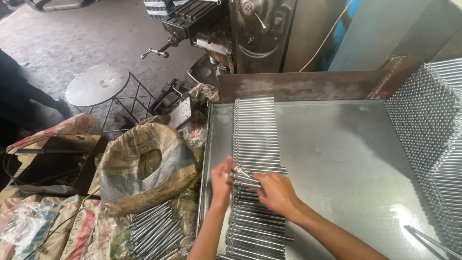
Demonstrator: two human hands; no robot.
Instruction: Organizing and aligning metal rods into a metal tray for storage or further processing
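Note:
A long row of thin shiny metal rods [256,139] lies side by side on a galvanised sheet-metal table [346,149]. My left hand [221,180] rests at the left ends of the rods, fingers curled against them. My right hand [276,192] lies on top of the row, fingers closed on a few loose rods [244,176] that sit skewed across the others. Whether the left hand actually holds a rod is hidden by its fingers.
A tall stack of rods [428,130] stands end-on at the right. Sacks [144,168] and more rods [154,231] lie on the floor at the left. Behind stand a round stool [97,84], a milling machine [231,29] and a rusty back rail [308,85].

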